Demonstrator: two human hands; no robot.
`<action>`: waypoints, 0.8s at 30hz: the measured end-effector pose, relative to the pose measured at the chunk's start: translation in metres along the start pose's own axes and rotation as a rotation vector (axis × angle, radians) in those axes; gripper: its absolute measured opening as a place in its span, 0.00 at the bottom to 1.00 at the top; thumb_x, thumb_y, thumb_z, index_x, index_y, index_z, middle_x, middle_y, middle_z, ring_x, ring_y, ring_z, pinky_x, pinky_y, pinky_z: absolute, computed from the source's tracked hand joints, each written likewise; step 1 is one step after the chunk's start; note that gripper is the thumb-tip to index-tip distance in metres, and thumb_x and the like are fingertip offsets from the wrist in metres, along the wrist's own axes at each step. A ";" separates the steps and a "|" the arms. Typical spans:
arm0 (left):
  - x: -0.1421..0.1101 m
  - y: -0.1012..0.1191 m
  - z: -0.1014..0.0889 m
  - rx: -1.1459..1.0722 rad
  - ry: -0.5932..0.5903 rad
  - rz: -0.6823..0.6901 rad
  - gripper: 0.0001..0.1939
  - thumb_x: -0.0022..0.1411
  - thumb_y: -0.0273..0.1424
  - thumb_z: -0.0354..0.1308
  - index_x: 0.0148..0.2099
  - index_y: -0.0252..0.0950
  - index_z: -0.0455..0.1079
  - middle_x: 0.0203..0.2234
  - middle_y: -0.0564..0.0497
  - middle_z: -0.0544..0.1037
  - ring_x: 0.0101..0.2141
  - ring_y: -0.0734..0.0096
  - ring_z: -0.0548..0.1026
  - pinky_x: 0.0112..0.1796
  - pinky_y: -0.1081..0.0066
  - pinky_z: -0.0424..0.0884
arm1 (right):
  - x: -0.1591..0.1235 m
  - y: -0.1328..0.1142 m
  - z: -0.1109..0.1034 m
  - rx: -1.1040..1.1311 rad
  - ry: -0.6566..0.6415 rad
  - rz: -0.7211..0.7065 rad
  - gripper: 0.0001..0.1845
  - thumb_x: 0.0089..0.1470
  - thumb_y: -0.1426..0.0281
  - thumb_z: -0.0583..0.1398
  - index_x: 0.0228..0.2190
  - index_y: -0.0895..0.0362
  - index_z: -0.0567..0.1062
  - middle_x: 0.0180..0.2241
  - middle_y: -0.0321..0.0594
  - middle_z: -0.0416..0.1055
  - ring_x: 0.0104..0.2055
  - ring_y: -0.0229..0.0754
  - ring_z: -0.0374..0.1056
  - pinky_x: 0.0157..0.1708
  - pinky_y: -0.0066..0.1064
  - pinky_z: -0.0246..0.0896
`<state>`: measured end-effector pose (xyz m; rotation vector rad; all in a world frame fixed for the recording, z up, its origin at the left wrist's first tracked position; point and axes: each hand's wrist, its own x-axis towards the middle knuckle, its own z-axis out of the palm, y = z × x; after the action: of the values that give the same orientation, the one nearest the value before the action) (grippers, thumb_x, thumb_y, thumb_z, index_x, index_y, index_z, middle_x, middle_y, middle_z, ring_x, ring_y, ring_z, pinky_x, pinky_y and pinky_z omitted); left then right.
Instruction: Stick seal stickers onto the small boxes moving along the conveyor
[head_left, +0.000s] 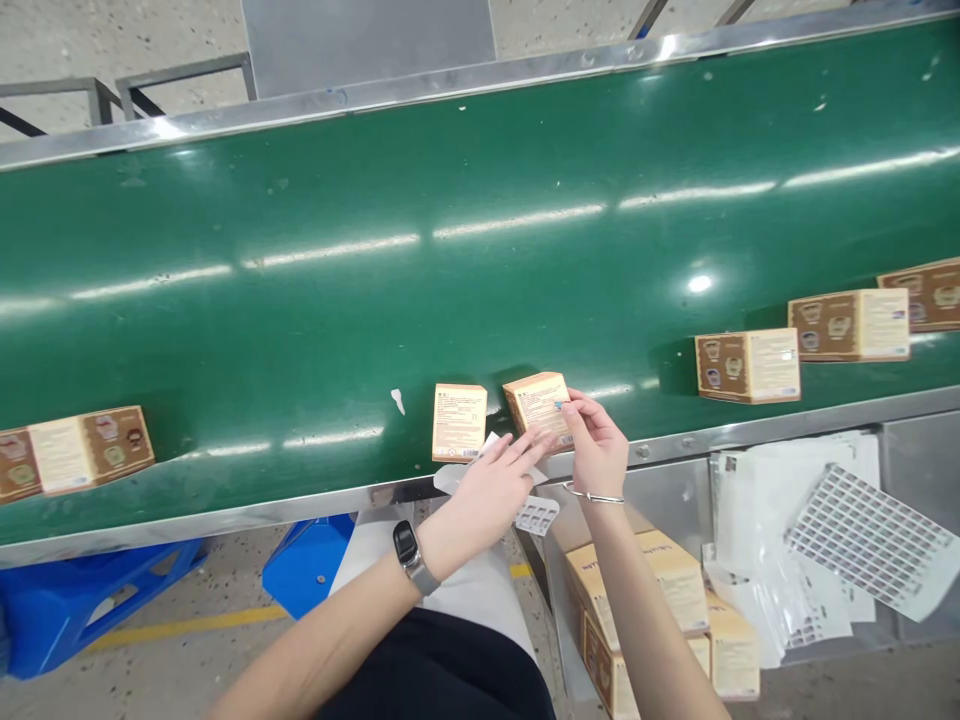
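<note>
A small cream-and-brown carton (536,400) lies tilted at the near edge of the green belt. My left hand (491,490), with a watch on the wrist, has its fingertips on the carton's lower face. Under that palm is a sheet of stickers (537,516), gripped and partly hidden, sticking out past the belt's edge. At the carton's right side, my right hand (600,440) pinches by a small bluish sticker (559,405) on the printed face; the fingertips cover part of it. Another carton (459,420) stands just left of both hands.
More cartons sit on the belt (337,330), one at far left (71,450) and several at right (750,365). Below right, a metal shelf (919,470) bears sticker sheets (874,540) and plastic bags. Stacked cartons (675,585) stand beside my right forearm. A metal rail (262,517) edges the belt.
</note>
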<state>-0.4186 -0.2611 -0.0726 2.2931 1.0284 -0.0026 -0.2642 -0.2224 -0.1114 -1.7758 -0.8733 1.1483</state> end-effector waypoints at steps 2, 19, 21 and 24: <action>0.006 0.003 -0.002 0.004 -0.011 0.011 0.08 0.64 0.24 0.55 0.40 0.30 0.76 0.67 0.41 0.56 0.68 0.57 0.52 0.63 0.60 0.56 | 0.005 0.001 -0.006 -0.013 -0.002 -0.020 0.15 0.46 0.57 0.66 0.26 0.56 0.75 0.43 0.46 0.76 0.46 0.48 0.72 0.48 0.44 0.66; 0.051 0.012 -0.011 -0.016 -0.098 0.075 0.10 0.63 0.21 0.53 0.40 0.29 0.76 0.68 0.40 0.54 0.68 0.58 0.50 0.65 0.59 0.53 | 0.045 0.010 -0.033 -0.087 0.164 -0.065 0.28 0.38 0.60 0.69 0.41 0.53 0.69 0.38 0.39 0.72 0.38 0.42 0.73 0.43 0.41 0.70; 0.050 0.010 -0.013 -0.064 -0.072 0.094 0.09 0.63 0.21 0.53 0.39 0.30 0.75 0.67 0.41 0.57 0.67 0.59 0.53 0.65 0.60 0.52 | 0.057 0.006 -0.041 -0.046 0.147 0.001 0.28 0.36 0.58 0.69 0.40 0.54 0.69 0.35 0.38 0.73 0.34 0.43 0.74 0.37 0.41 0.72; 0.036 0.008 -0.024 -0.209 0.001 0.076 0.09 0.67 0.24 0.53 0.36 0.32 0.74 0.62 0.43 0.67 0.64 0.60 0.60 0.62 0.61 0.58 | 0.058 -0.011 -0.054 -0.050 0.186 -0.015 0.21 0.44 0.55 0.65 0.37 0.54 0.71 0.35 0.40 0.73 0.36 0.44 0.74 0.39 0.42 0.71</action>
<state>-0.3939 -0.2282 -0.0576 2.1400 0.8969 0.1313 -0.1956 -0.1818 -0.1095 -1.8794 -0.8082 0.9412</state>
